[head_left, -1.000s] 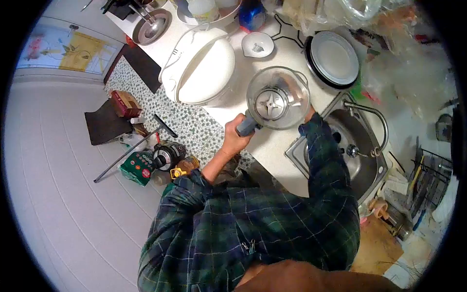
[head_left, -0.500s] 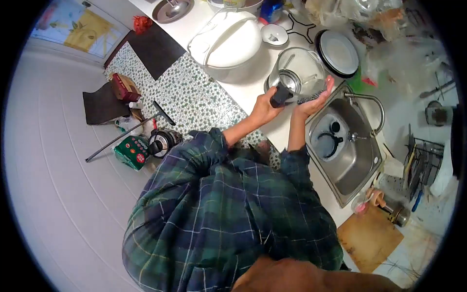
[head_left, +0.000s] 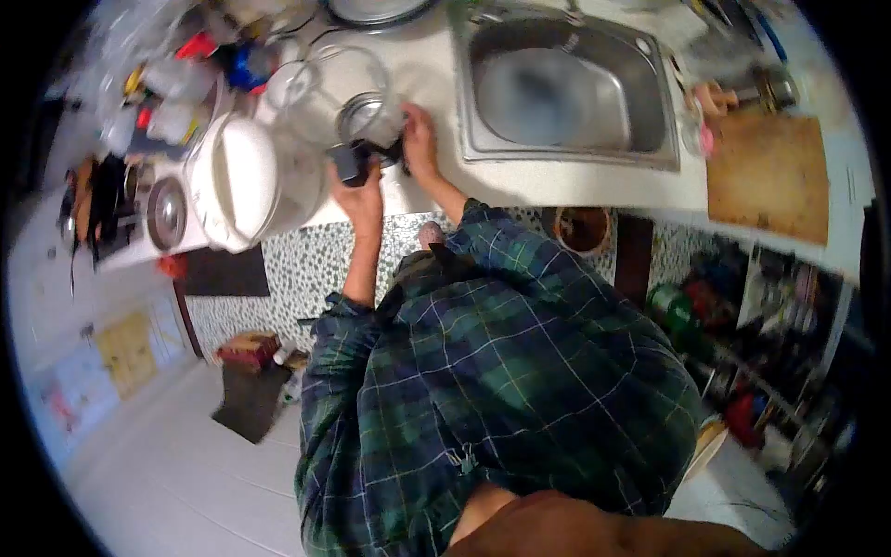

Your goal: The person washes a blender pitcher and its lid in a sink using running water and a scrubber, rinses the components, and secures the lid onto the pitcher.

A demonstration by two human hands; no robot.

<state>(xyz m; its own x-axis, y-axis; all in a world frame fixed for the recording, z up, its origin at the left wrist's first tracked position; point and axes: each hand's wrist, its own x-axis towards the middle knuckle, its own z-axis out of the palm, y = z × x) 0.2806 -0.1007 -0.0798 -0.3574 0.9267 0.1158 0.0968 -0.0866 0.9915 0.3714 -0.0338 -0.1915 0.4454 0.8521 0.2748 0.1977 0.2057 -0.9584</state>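
Note:
A clear jar [head_left: 325, 102] with a metal ring inside is at the upper left, over the white counter. My left hand [head_left: 360, 197] is closed round its dark handle [head_left: 349, 163]. On the jar's right side my right hand [head_left: 420, 147] is held against its lower part, with the fingertips partly hidden and blurred. A dark part shows between the two hands. Left of the jar stands a large white lidded container [head_left: 243, 176].
The steel sink [head_left: 594, 153] lies to the right, with a blurred dark item inside. A wooden board [head_left: 768, 176] and a pink-rimmed jar [head_left: 696, 137] are beyond it. Plates [head_left: 380, 9] sit at the top edge, and a metal bowl [head_left: 167, 212] stands at the left.
The view has turned, bringing the sink to the upper middle and the jar to the upper left. My right hand has gone from open under the jar to its side. The left keeps the handle.

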